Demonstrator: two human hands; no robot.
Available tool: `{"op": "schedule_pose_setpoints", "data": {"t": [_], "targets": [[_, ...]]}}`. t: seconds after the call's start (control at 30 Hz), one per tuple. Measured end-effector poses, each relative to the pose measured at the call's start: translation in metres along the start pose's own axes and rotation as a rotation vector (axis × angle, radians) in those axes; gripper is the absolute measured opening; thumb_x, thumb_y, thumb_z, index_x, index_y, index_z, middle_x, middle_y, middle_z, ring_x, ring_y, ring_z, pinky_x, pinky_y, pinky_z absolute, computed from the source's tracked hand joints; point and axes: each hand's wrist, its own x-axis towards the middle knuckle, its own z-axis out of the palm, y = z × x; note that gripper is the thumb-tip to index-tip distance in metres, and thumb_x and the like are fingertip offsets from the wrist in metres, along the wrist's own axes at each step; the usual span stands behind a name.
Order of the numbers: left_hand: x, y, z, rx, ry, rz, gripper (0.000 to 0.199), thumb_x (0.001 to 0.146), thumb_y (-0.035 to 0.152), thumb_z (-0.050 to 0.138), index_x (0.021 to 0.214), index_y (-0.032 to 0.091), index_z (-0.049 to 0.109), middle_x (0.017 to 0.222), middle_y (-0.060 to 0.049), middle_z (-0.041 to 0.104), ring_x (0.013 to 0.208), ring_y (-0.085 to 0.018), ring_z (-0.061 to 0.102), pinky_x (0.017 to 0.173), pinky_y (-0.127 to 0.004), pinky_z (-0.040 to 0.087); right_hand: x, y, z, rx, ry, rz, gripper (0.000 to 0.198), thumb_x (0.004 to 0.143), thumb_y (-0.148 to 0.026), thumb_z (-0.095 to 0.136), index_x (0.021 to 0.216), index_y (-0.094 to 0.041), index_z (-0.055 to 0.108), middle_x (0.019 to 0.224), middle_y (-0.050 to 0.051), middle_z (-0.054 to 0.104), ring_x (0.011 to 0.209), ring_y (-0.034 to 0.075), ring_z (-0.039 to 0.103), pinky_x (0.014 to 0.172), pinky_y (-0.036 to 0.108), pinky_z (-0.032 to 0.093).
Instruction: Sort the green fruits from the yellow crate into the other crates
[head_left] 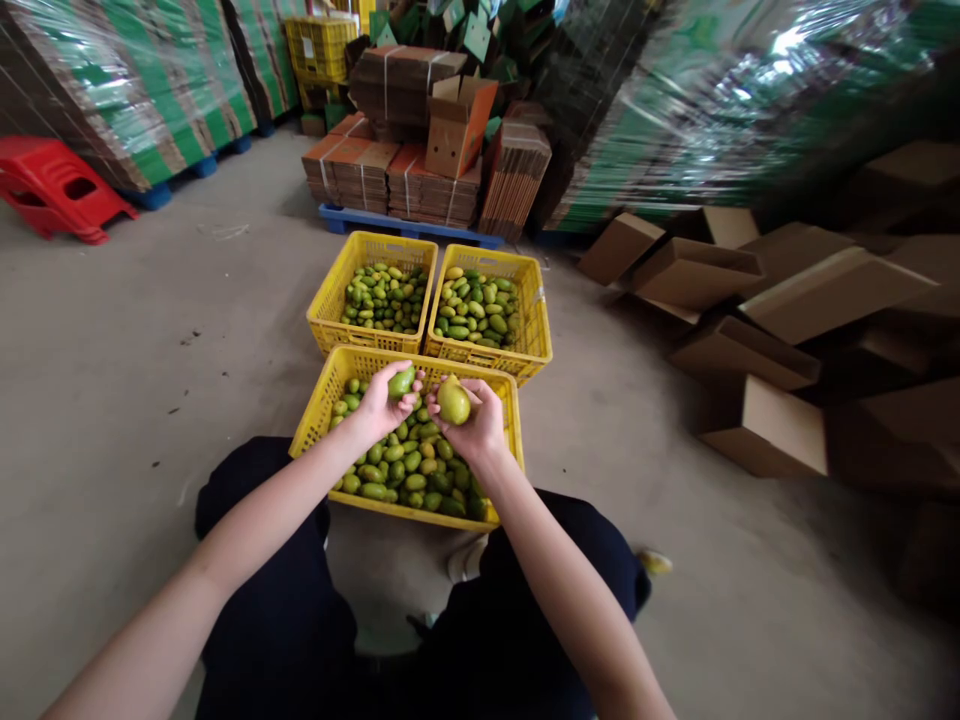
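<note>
My left hand (381,405) has its fingers closed around a green lemon (402,382). Beside it, my right hand (484,428) grips a yellower lemon (454,402), its pointed end facing up and away. Both hands are above the near yellow crate (315,408), a small gap between them. Many green and yellowish lemons (394,453) lie in that crate, partly hidden by my hands and forearms.
Two more yellow crates of lemons, a left one (367,337) and a right one (535,318), stand just behind. Flattened cartons (360,172) are stacked on a blue pallet (409,228). Open cardboard boxes (772,425) lie at right, a red stool (56,185) at left.
</note>
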Motion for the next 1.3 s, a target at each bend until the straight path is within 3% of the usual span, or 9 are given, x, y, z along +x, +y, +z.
{"op": "schedule_pose_setpoints", "data": {"t": [0.13, 0.3, 0.57, 0.8, 0.93, 1.0, 1.07, 1.17, 1.3], "targets": [[0.003, 0.001, -0.006, 0.005, -0.009, 0.000, 0.039, 0.094, 0.038, 0.035, 0.071, 0.014, 0.055, 0.048, 0.002, 0.046, 0.028, -0.004, 0.030, 0.026, -0.013, 0.022, -0.001, -0.003, 0.001, 0.038, -0.060, 0.080, 0.024, 0.067, -0.023, 0.048, 0.085, -0.013, 0.059, 0.070, 0.009, 0.064, 0.064, 0.020, 0.064, 0.052, 0.029, 0.057], [0.000, 0.002, -0.002, 0.009, -0.034, 0.021, 0.051, 0.095, 0.036, 0.019, 0.068, 0.013, 0.055, 0.047, -0.002, 0.047, 0.030, -0.005, 0.032, 0.028, -0.013, 0.024, 0.004, -0.005, 0.001, -0.038, 0.070, 0.163, 0.016, 0.080, -0.022, 0.049, 0.089, -0.013, 0.060, 0.062, 0.007, 0.065, 0.056, 0.017, 0.063, 0.047, 0.024, 0.057], [-0.003, -0.004, 0.005, 0.142, -0.075, -0.079, 0.056, 0.097, 0.053, 0.030, 0.064, 0.014, 0.052, 0.044, 0.001, 0.045, 0.028, -0.003, 0.031, 0.030, -0.013, 0.024, 0.008, -0.004, -0.004, -0.088, 0.105, 0.174, 0.035, 0.092, -0.043, 0.052, 0.080, -0.012, 0.064, 0.054, 0.005, 0.064, 0.038, 0.011, 0.056, 0.035, 0.016, 0.048], [0.000, -0.007, 0.003, 0.211, -0.052, 0.012, 0.052, 0.091, 0.059, 0.046, 0.066, 0.014, 0.054, 0.045, 0.003, 0.046, 0.030, -0.003, 0.034, 0.031, -0.014, 0.025, 0.009, -0.003, -0.006, -0.197, 0.058, 0.140, 0.040, 0.088, -0.051, 0.053, 0.080, -0.014, 0.064, 0.059, 0.005, 0.067, 0.041, 0.012, 0.057, 0.040, 0.020, 0.049], [-0.002, -0.010, 0.005, 0.289, 0.081, 0.420, 0.016, 0.087, 0.032, 0.065, 0.087, 0.017, 0.061, 0.072, -0.001, 0.066, 0.060, -0.009, 0.061, 0.054, -0.015, 0.047, 0.009, 0.002, -0.004, -0.282, 0.045, -0.219, 0.025, 0.075, -0.037, 0.072, 0.091, -0.020, 0.062, 0.076, -0.001, 0.070, 0.059, 0.011, 0.062, 0.051, 0.020, 0.052], [-0.006, -0.008, 0.007, 0.313, 0.076, 0.587, 0.023, 0.078, 0.016, 0.073, 0.098, 0.023, 0.063, 0.089, 0.000, 0.069, 0.081, -0.011, 0.065, 0.068, -0.015, 0.051, 0.006, 0.003, -0.003, -0.404, 0.062, -0.485, 0.040, 0.067, -0.031, 0.080, 0.101, -0.024, 0.059, 0.089, -0.002, 0.069, 0.073, 0.014, 0.065, 0.062, 0.024, 0.055], [-0.010, -0.005, 0.009, 0.330, 0.037, 0.645, 0.039, 0.068, 0.003, 0.078, 0.098, 0.024, 0.065, 0.100, 0.001, 0.069, 0.099, -0.012, 0.065, 0.080, -0.015, 0.050, 0.001, 0.000, -0.003, -0.626, 0.091, -0.779, 0.051, 0.064, -0.028, 0.082, 0.108, -0.028, 0.057, 0.103, 0.000, 0.067, 0.091, 0.018, 0.064, 0.078, 0.031, 0.057], [-0.016, -0.002, 0.011, 0.353, 0.025, 0.652, 0.043, 0.059, -0.005, 0.079, 0.090, 0.022, 0.068, 0.107, 0.000, 0.069, 0.113, -0.013, 0.061, 0.093, -0.016, 0.048, -0.006, -0.006, -0.006, -1.002, 0.126, -1.165, 0.043, 0.070, -0.024, 0.077, 0.110, -0.029, 0.060, 0.114, 0.005, 0.061, 0.111, 0.024, 0.057, 0.098, 0.042, 0.049], [-0.019, -0.004, 0.009, 0.386, 0.025, 0.728, 0.041, 0.056, -0.007, 0.079, 0.084, 0.021, 0.069, 0.117, -0.003, 0.065, 0.124, -0.016, 0.055, 0.099, -0.020, 0.047, -0.006, -0.006, -0.012, -1.249, 0.137, -1.416, 0.036, 0.079, -0.015, 0.061, 0.110, -0.032, 0.065, 0.114, 0.007, 0.053, 0.111, 0.025, 0.056, 0.100, 0.048, 0.048]]}}
